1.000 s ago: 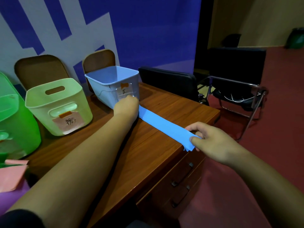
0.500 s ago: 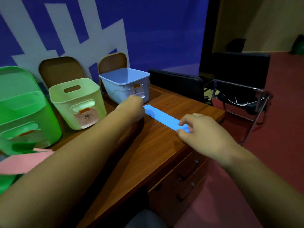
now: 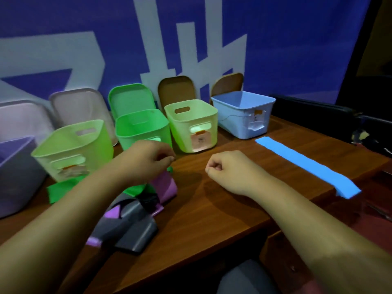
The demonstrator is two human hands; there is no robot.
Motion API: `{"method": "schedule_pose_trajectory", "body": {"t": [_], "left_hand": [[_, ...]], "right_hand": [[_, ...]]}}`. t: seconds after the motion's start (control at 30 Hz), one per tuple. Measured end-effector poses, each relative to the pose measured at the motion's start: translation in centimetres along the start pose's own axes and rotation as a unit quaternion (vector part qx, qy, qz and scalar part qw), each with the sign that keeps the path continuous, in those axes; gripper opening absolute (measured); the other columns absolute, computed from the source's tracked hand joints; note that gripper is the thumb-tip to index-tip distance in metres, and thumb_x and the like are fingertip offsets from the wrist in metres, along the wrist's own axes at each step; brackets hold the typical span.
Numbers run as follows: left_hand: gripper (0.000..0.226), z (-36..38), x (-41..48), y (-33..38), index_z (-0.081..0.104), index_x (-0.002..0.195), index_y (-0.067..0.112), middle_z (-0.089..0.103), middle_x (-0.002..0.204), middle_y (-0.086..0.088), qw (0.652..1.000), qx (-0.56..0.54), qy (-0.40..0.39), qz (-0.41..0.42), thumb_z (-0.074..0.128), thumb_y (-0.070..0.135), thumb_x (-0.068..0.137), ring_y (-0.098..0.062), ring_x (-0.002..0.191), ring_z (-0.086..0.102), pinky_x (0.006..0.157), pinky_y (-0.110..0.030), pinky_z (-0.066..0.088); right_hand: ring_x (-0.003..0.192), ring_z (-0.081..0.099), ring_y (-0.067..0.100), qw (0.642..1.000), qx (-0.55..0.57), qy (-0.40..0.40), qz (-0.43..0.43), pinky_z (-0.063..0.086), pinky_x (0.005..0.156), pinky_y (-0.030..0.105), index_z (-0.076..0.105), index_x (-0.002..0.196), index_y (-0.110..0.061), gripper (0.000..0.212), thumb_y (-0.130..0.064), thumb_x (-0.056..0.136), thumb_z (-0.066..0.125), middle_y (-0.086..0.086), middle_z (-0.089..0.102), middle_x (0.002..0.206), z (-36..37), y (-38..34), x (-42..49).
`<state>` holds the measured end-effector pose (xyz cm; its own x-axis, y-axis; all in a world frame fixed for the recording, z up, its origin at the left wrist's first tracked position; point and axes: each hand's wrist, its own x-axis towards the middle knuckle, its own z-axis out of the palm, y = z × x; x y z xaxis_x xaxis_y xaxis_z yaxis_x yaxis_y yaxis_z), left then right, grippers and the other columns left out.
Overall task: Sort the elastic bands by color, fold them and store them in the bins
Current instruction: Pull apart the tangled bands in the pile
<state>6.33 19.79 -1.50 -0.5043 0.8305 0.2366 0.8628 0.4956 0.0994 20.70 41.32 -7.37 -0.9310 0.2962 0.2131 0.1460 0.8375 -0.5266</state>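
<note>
A blue elastic band (image 3: 305,164) lies stretched flat on the wooden desk (image 3: 212,211), running from in front of the blue bin (image 3: 244,115) to the desk's right edge, where its end hangs over. Neither hand touches it. My right hand (image 3: 229,168) is a curled fist over the desk's middle and holds nothing. My left hand (image 3: 152,158) hovers with curled fingers above a pile of bands: a green band (image 3: 63,189), a purple band (image 3: 165,185) and a dark grey band (image 3: 131,225). My left forearm hides part of the pile.
A row of open bins stands along the back: a purple bin (image 3: 12,172), a light green bin (image 3: 72,149), a green bin (image 3: 142,128) and a pale green bin (image 3: 191,124). Lids lean on the wall behind them. A dark chair (image 3: 318,111) stands past the desk at the right.
Both hands have let go of the blue band and moved left toward the desk's middle. The band now lies flat. My view has swung left, showing more bins and the pile.
</note>
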Motion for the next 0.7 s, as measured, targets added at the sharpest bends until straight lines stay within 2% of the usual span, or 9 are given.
{"method": "schedule_pose_trajectory", "body": {"t": [0.1,0.23,0.37,0.53,0.63,0.7], "left_hand": [[0.016,0.0,-3.1,-2.9,0.077,0.114,0.026,0.073,0.106,0.010,0.999,-0.036,0.033,0.004,0.069,0.026,0.100,-0.008,0.093,0.065,0.085,-0.032,0.053],[0.029,1.3,-5.4,-5.5,0.068,0.130,0.033,0.067,0.118,0.018,0.994,-0.101,0.012,-0.035,0.066,0.041,0.101,0.003,0.106,0.062,0.093,-0.024,0.052],[0.027,3.1,-6.6,-7.4,0.070,0.126,0.031,0.065,0.117,0.016,0.991,-0.119,0.051,-0.026,0.069,0.036,0.100,0.004,0.106,0.058,0.093,-0.023,0.050],[0.022,3.7,-6.3,-7.4,0.074,0.119,0.026,0.069,0.110,0.013,0.979,-0.150,0.135,-0.018,0.073,0.030,0.098,-0.001,0.103,0.062,0.092,-0.024,0.051],[0.022,4.1,-6.3,-6.8,0.072,0.120,0.025,0.069,0.112,0.010,0.974,-0.145,0.175,-0.012,0.070,0.027,0.099,-0.006,0.106,0.063,0.093,-0.027,0.050],[0.025,4.1,-6.6,-6.3,0.070,0.124,0.022,0.069,0.116,0.010,0.965,-0.170,0.197,-0.019,0.069,0.026,0.100,-0.004,0.108,0.063,0.093,-0.021,0.050]], "right_hand": [[0.081,0.067,0.009,0.999,0.024,0.000,-0.041,0.061,0.079,0.042,0.076,0.091,-0.034,0.017,-0.040,0.094,0.061,-0.011,0.072,0.083,2.7,-3.4,2.2],[0.081,0.066,0.010,0.995,0.067,-0.007,-0.068,0.060,0.078,0.042,0.076,0.093,-0.029,0.016,-0.037,0.096,0.062,-0.009,0.072,0.083,5.8,-6.5,4.8],[0.077,0.063,0.008,0.991,0.098,0.038,-0.085,0.056,0.072,0.038,0.072,0.088,-0.027,0.013,-0.035,0.096,0.066,-0.008,0.068,0.082,8.9,-6.3,6.0],[0.063,0.052,0.004,0.983,0.158,0.041,-0.083,0.044,0.062,0.029,0.071,0.090,-0.028,0.006,-0.028,0.096,0.072,-0.007,0.065,0.076,9.9,-5.0,6.3],[0.059,0.046,0.003,0.980,0.171,0.026,-0.097,0.039,0.059,0.030,0.071,0.095,-0.028,0.005,-0.024,0.095,0.074,-0.009,0.056,0.068,10.4,-4.8,6.0],[0.060,0.044,0.005,0.978,0.173,0.017,-0.113,0.037,0.059,0.033,0.071,0.100,-0.027,0.008,-0.021,0.096,0.074,-0.008,0.052,0.066,10.4,-5.0,5.8]]}}
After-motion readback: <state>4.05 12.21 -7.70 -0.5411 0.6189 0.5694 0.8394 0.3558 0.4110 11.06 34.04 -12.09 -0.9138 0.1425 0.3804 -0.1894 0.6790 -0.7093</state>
